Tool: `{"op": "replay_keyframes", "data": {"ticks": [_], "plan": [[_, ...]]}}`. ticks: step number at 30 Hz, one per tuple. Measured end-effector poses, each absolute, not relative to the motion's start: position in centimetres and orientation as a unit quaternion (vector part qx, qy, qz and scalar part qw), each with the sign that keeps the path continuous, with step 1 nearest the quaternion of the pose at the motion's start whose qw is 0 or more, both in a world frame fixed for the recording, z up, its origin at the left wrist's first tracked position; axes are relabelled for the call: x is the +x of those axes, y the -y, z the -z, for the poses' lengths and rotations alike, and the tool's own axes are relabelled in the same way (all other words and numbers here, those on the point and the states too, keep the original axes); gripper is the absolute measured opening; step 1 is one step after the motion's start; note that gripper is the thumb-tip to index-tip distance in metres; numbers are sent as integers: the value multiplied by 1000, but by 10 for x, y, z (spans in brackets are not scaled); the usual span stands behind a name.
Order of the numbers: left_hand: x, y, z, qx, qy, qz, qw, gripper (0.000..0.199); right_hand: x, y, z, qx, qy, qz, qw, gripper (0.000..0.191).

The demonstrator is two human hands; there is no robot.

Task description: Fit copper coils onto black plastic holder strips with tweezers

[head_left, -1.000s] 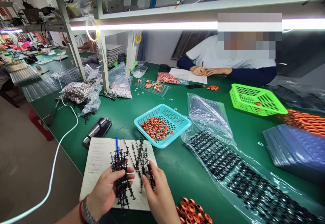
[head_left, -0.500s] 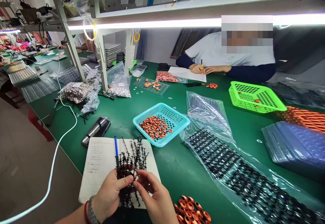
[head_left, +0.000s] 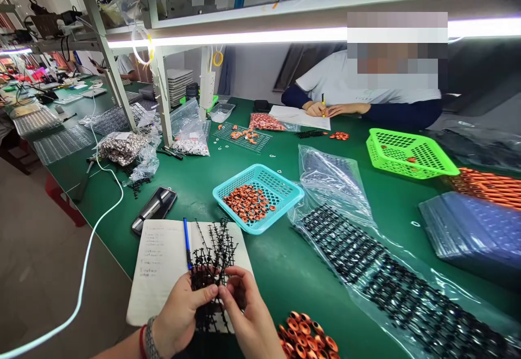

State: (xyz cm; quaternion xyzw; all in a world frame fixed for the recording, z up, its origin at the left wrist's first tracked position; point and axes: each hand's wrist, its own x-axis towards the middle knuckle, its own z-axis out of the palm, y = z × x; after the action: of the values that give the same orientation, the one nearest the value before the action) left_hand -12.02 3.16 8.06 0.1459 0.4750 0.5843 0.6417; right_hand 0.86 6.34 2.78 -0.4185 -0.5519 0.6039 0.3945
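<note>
My left hand [head_left: 179, 309] is wrapped around a bunch of thin black plastic sprues [head_left: 217, 242] with small knobs along their stems. The bunch sticks up and down past my fingers, over an open notebook [head_left: 157, 291]. With thumb and forefinger pressed together, my right hand [head_left: 254, 315] pinches at the sprues beside my left thumb. What exactly lies between those fingertips is too small to tell. A blue pen [head_left: 186, 239] lies on the notebook, left of the sprues. Near my right wrist is a pile of orange ring-shaped parts [head_left: 305, 334].
A teal basket [head_left: 280, 215] with orange parts stands beyond the notebook, beside a phone [head_left: 154, 209]. To the right lie a plastic bag of black parts [head_left: 366, 266], clear trays [head_left: 468, 234] and a green basket [head_left: 415, 171]. Across the table a person [head_left: 366, 87] holds a pen over paper.
Both hands have shifted slightly right together with the sprues. My right fingertips remain at the bunch.
</note>
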Motion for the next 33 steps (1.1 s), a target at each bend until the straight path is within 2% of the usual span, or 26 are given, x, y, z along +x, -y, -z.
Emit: {"op": "replay_keyframes", "data": {"ticks": [6,8,12,14,22,28,33], "plan": [[-123,-33,-78,128,-454,-570,673,38,16,-70,-27,-389,504,-690,345,37],[-123,-33,-77,123,-457,-580,663,35,14,-70,-30,-401,519,-681,327,37],[-124,-32,-75,114,-470,-602,636,37,11,-69,-34,-430,572,-630,302,25],[-125,-32,-74,107,-467,-598,642,38,12,-69,-36,-427,581,-626,299,26],[-127,-31,-75,74,-470,-569,671,43,12,-69,-37,-422,543,-621,376,40],[-123,-30,-72,103,-466,-556,680,45,7,-65,-35,-433,516,-637,375,49],[-119,-31,-73,97,-457,-574,673,45,2,-65,-42,-448,485,-656,367,48]]}}
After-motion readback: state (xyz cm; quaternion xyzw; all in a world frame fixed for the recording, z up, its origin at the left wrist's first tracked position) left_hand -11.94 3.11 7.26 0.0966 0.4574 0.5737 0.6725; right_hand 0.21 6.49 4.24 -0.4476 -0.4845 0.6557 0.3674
